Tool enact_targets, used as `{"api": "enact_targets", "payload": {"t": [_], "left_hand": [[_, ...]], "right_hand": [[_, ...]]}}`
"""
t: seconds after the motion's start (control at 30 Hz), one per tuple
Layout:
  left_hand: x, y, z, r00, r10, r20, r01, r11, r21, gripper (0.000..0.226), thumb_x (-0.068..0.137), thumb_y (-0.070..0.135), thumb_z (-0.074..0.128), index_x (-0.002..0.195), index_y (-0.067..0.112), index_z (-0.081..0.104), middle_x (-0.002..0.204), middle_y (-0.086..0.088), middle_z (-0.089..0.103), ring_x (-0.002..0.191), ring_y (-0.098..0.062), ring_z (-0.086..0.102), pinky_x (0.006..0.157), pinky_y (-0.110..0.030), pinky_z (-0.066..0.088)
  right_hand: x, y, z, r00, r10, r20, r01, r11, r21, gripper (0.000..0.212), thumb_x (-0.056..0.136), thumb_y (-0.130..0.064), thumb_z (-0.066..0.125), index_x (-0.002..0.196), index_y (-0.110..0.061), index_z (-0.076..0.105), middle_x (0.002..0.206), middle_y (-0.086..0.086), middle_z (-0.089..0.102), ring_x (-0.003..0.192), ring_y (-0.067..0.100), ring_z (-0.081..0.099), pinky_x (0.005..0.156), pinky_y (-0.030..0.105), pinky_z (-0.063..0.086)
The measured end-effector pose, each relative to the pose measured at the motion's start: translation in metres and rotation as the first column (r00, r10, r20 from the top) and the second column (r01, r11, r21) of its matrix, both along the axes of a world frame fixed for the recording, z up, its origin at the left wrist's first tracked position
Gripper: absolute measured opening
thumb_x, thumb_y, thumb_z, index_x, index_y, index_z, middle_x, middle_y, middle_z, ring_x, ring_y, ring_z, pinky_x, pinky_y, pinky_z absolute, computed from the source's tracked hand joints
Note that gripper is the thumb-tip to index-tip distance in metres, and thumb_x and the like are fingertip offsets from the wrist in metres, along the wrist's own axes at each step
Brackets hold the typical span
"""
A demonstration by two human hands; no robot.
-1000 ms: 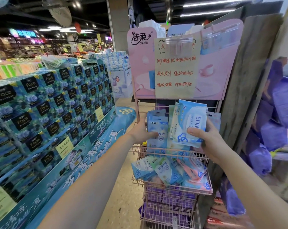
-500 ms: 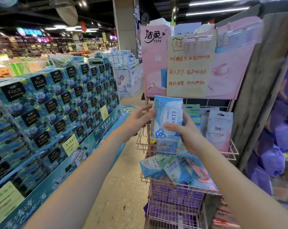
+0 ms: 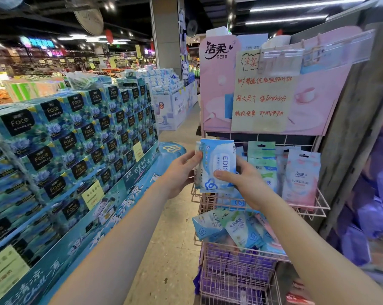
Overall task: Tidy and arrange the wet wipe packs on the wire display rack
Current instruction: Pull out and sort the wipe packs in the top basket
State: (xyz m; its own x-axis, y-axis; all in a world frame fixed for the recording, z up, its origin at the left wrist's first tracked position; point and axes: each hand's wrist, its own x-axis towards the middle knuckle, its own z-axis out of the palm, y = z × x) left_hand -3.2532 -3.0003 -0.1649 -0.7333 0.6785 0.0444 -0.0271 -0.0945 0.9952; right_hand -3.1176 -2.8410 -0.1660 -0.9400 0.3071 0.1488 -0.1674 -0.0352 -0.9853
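A pink wire display rack (image 3: 318, 208) stands in front of me with several shelves. I hold a blue and white wet wipe pack (image 3: 217, 157) upright at the left end of the top shelf. My right hand (image 3: 243, 179) grips its lower right part, thumb across the front. My left hand (image 3: 181, 170) holds its left edge. Green packs (image 3: 261, 155) and a pink pack (image 3: 300, 179) stand upright on the same shelf to the right. The shelf below holds several blue and green packs (image 3: 236, 230) lying jumbled.
A pink brand sign with a handwritten notice (image 3: 261, 91) tops the rack. A tall stack of blue tissue boxes (image 3: 71, 137) fills the left side. Purple packs (image 3: 230, 267) fill the lower baskets. A wooden board (image 3: 360, 106) leans at the right. The beige floor aisle (image 3: 175, 238) runs between.
The blue pack has moved from the shelf's middle to its left end. My left hand left the packs there and took the pack's left edge. The view shifted right.
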Motion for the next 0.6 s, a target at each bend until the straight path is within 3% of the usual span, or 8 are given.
{"api": "enact_targets", "payload": {"t": [0.13, 0.3, 0.47, 0.6], "left_hand": [[0.002, 0.001, -0.008, 0.999, -0.017, 0.035, 0.018, 1.0, -0.019, 0.041, 0.098, 0.045, 0.062, 0.132, 0.023, 0.065, 0.124, -0.004, 0.075, 0.101, -0.024, 0.073, 0.081, -0.036, 0.058], [-0.005, 0.002, -0.02, 1.0, 0.018, 0.019, -0.019, 1.0, 0.022, 0.039, 0.096, 0.033, 0.072, 0.13, 0.016, 0.064, 0.125, -0.016, 0.072, 0.1, -0.031, 0.072, 0.08, -0.044, 0.061], [0.002, 0.004, -0.004, 0.946, 0.264, -0.189, -0.271, 0.962, -0.015, 0.04, 0.09, 0.034, 0.08, 0.122, 0.017, 0.062, 0.109, -0.01, 0.073, 0.087, -0.024, 0.076, 0.066, -0.036, 0.061], [0.0, 0.009, 0.011, 0.874, 0.334, -0.352, -0.405, 0.902, -0.149, 0.044, 0.078, 0.043, 0.088, 0.107, 0.02, 0.063, 0.093, 0.001, 0.073, 0.084, -0.019, 0.074, 0.069, -0.037, 0.06]], "right_hand": [[0.003, -0.001, -0.002, 0.999, -0.045, 0.006, 0.046, 0.998, -0.032, 0.05, 0.083, -0.007, 0.08, 0.129, -0.017, 0.062, 0.117, 0.006, 0.075, 0.103, 0.028, 0.075, 0.088, 0.047, 0.061], [0.003, 0.002, -0.002, 0.994, -0.109, -0.017, 0.106, 0.987, -0.122, 0.046, 0.086, -0.011, 0.078, 0.129, -0.01, 0.062, 0.116, 0.011, 0.076, 0.105, 0.033, 0.074, 0.091, 0.05, 0.06], [0.005, 0.008, 0.0, 0.964, -0.253, -0.077, 0.244, 0.964, -0.108, 0.049, 0.081, -0.011, 0.083, 0.125, -0.017, 0.065, 0.116, 0.006, 0.076, 0.105, 0.028, 0.074, 0.095, 0.053, 0.057], [0.01, 0.011, 0.003, 0.958, -0.277, -0.076, 0.27, 0.958, -0.099, 0.049, 0.081, -0.011, 0.083, 0.126, -0.018, 0.065, 0.115, 0.003, 0.076, 0.103, 0.026, 0.075, 0.093, 0.052, 0.059]]}}
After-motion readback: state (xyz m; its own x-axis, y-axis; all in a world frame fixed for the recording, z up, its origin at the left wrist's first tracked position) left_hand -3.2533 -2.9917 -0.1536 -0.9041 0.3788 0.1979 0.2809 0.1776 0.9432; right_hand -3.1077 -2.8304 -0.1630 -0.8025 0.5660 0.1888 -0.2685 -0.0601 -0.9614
